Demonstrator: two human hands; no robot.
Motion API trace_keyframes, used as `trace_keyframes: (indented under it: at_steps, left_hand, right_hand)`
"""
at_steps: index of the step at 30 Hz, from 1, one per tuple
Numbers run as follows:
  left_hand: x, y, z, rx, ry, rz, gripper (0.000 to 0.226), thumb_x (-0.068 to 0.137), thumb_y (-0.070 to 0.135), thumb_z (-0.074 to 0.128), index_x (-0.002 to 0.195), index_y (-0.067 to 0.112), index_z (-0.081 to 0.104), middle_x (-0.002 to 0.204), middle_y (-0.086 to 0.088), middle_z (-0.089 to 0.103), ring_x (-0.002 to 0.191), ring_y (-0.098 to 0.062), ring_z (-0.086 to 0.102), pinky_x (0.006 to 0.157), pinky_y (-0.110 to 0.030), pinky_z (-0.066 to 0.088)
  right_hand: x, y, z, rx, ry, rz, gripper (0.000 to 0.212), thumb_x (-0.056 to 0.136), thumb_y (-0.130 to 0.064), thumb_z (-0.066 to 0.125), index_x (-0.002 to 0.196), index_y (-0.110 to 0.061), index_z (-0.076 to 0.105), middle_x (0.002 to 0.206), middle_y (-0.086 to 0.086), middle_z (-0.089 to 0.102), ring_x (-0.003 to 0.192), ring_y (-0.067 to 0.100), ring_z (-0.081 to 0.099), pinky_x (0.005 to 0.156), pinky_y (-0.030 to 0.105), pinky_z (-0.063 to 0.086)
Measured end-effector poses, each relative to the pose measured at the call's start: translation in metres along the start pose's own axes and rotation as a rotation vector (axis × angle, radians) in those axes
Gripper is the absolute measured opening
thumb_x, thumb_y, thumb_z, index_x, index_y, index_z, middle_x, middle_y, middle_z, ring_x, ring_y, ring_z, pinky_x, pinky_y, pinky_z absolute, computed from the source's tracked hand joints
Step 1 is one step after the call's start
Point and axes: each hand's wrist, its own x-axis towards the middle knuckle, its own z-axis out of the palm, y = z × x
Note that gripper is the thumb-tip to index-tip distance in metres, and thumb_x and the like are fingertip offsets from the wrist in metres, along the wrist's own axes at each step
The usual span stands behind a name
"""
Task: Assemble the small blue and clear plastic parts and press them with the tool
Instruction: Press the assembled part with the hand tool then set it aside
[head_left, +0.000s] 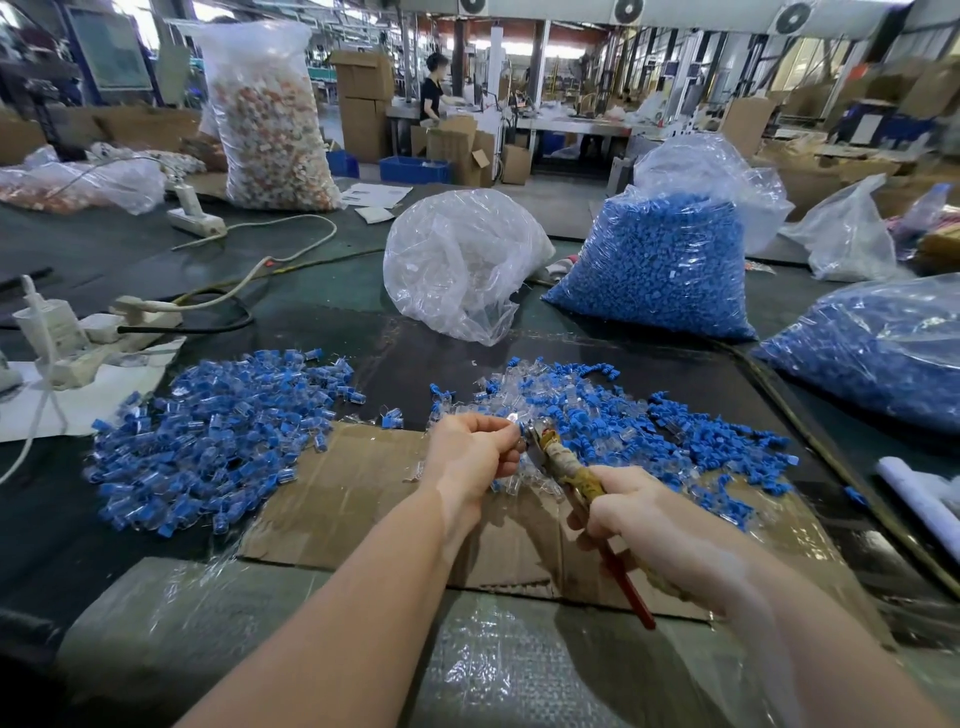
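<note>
My left hand (475, 452) pinches a small clear and blue part (514, 423) at its fingertips, held against the jaws of the pliers-like tool (558, 457). My right hand (631, 514) grips the tool's handles, one wrapped in tape and one red. Loose blue and clear parts (649, 436) lie heaped just behind my hands. A separate pile of joined blue and clear pieces (218, 436) lies on the left. Both hands hover over a flattened cardboard sheet (353, 499).
A crumpled clear bag (462, 265) stands behind the piles. Bags full of blue parts (660, 265) sit at the back right and another bag of blue parts (883, 348) at far right. Power strips and cables (104, 338) lie at left. A person works far behind.
</note>
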Motion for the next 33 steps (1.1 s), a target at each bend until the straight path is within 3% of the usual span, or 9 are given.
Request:
trace_keyframes:
  at_steps: [3,9,13,17,19,21,24,31,33]
  left_hand:
    - [0.000,-0.003,0.001,0.007,-0.001,-0.007,0.008,0.088,-0.001,0.058,0.082,0.004,0.061,0.065,-0.006,0.061,0.047,-0.005,0.054,0.046,-0.015,0.045]
    - [0.000,-0.008,0.003,-0.007,-0.005,0.004,0.008,0.087,-0.001,0.058,0.082,0.004,0.061,0.063,-0.004,0.063,0.047,-0.003,0.055,0.046,-0.014,0.044]
    - [0.000,-0.008,0.000,-0.037,0.004,0.032,0.008,0.088,-0.001,0.058,0.082,0.004,0.061,0.057,-0.001,0.063,0.045,-0.002,0.055,0.045,-0.014,0.044]
    - [0.001,-0.006,-0.023,0.115,0.147,0.135,0.008,0.089,0.002,0.057,0.084,0.008,0.061,0.067,-0.003,0.061,0.049,-0.005,0.053,0.045,-0.016,0.044]
    - [0.003,-0.005,-0.046,0.437,0.325,0.272,0.009,0.090,0.008,0.058,0.083,0.013,0.060,0.068,0.003,0.060,0.053,-0.006,0.052,0.046,-0.013,0.040]
    - [0.005,-0.004,-0.071,0.735,0.472,0.374,0.008,0.090,0.011,0.058,0.090,0.015,0.065,0.079,0.005,0.062,0.063,-0.006,0.052,0.051,-0.011,0.037]
    - [0.010,-0.010,-0.100,0.926,0.528,0.382,0.019,0.091,0.007,0.055,0.105,0.009,0.068,0.102,-0.007,0.062,0.082,-0.009,0.045,0.071,-0.017,0.033]
    - [0.012,-0.020,-0.099,1.092,0.475,0.426,0.026,0.089,0.012,0.061,0.115,0.012,0.065,0.109,-0.003,0.059,0.103,-0.019,0.044,0.089,-0.029,0.037]
    - [0.009,-0.019,-0.087,1.062,0.437,0.460,0.024,0.087,0.013,0.063,0.110,0.016,0.068,0.106,0.000,0.060,0.103,-0.019,0.045,0.086,-0.029,0.037]
  right_hand:
    - [-0.005,-0.005,0.002,-0.081,0.014,-0.032,0.016,0.087,-0.008,0.043,0.073,-0.014,0.039,0.076,0.002,0.044,0.066,0.017,0.045,0.055,0.024,0.036]
    - [-0.005,-0.004,0.008,-0.238,0.120,-0.103,0.022,0.092,-0.012,0.044,0.071,-0.016,0.042,0.071,-0.001,0.045,0.055,0.011,0.041,0.051,0.023,0.033]
    - [-0.004,0.002,0.008,0.065,0.083,-0.093,0.005,0.087,-0.014,0.056,0.083,-0.017,0.057,0.062,-0.005,0.053,0.047,0.004,0.045,0.044,0.015,0.033]
    - [0.000,0.012,0.001,0.225,0.201,-0.052,0.025,0.081,-0.007,0.061,0.100,-0.022,0.056,0.066,0.000,0.058,0.045,0.004,0.049,0.042,0.017,0.037]
    - [0.006,0.023,-0.009,0.004,0.382,-0.063,0.025,0.081,-0.010,0.062,0.104,-0.018,0.056,0.077,0.004,0.060,0.057,0.009,0.054,0.049,0.022,0.040]
    - [0.012,0.035,-0.021,-0.272,0.515,0.009,0.037,0.081,-0.017,0.063,0.117,-0.013,0.055,0.098,0.010,0.059,0.081,0.022,0.057,0.067,0.030,0.044]
    - [0.019,0.051,-0.036,-0.504,0.599,0.165,0.059,0.083,-0.026,0.063,0.137,-0.012,0.043,0.121,0.015,0.051,0.110,0.029,0.049,0.092,0.038,0.043]
    - [0.027,0.066,-0.046,-0.706,0.625,0.242,0.053,0.089,-0.041,0.056,0.131,-0.011,0.047,0.121,0.015,0.051,0.114,0.031,0.046,0.096,0.037,0.037]
    - [0.029,0.068,-0.045,-0.723,0.631,0.239,0.051,0.090,-0.043,0.053,0.128,-0.010,0.048,0.120,0.015,0.051,0.114,0.031,0.045,0.096,0.037,0.036]
